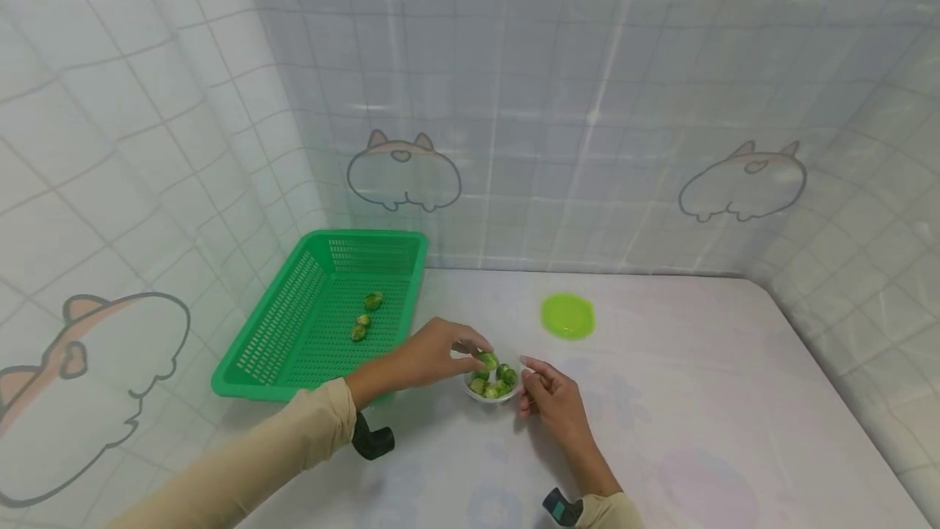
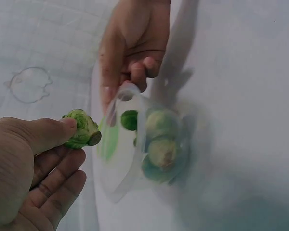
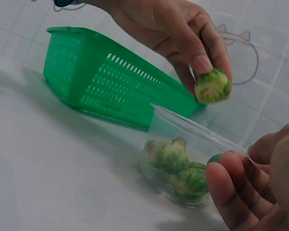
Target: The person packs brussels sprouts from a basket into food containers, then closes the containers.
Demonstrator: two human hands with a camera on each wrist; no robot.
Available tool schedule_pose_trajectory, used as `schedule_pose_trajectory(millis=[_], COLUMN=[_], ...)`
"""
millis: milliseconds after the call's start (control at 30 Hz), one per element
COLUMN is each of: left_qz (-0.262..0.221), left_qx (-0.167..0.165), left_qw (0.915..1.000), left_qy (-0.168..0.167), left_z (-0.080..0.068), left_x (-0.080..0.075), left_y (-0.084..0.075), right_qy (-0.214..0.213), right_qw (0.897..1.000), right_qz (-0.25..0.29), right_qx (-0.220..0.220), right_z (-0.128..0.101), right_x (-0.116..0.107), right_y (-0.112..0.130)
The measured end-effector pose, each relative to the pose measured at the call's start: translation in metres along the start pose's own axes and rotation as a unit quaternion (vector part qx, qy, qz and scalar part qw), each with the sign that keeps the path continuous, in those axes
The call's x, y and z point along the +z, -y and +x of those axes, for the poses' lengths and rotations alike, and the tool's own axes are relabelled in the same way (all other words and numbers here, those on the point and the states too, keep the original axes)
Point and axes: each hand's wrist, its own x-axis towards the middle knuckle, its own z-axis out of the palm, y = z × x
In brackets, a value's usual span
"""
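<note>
My left hand (image 1: 441,353) pinches a green Brussels sprout (image 1: 488,360) (image 2: 82,129) (image 3: 212,86) between thumb and fingertips, just above the rim of a small clear bowl (image 1: 490,397) (image 2: 130,159) (image 3: 192,132). The bowl stands on the white table and holds several more sprouts (image 3: 169,156) (image 2: 164,152). My right hand (image 1: 549,396) grips the bowl's right rim with its fingertips (image 3: 226,180). A green plastic basket (image 1: 294,333) (image 3: 82,62) lies left of the bowl with three sprouts (image 1: 365,315) in it.
A flat lime-green lid (image 1: 568,316) lies on the table behind the bowl. Tiled curtain walls with cartoon prints close in the table at the back and both sides. Bare white tabletop (image 1: 734,398) stretches to the right.
</note>
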Motion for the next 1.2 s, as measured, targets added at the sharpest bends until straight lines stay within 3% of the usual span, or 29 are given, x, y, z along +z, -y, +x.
schedule_pose_trajectory(millis=[700, 900, 1200], left_qz=[0.018, 0.026, 0.036], left_qx=[-0.008, 0.003, 0.012], left_qw=[0.9992, 0.9992, 0.9989], left_qy=[0.035, 0.031, 0.029], left_z=[0.012, 0.012, 0.009], left_x=[0.039, 0.045, 0.044], left_y=[0.004, 0.005, -0.006], right_qy=[0.010, 0.012, 0.005], right_qw=[1.000, 1.000, 1.000], right_qz=[0.021, 0.020, 0.011], right_qx=[-0.009, -0.011, -0.018], right_z=[0.000, -0.001, -0.001], right_x=[0.001, 0.001, 0.001], right_y=[-0.002, -0.001, -0.002])
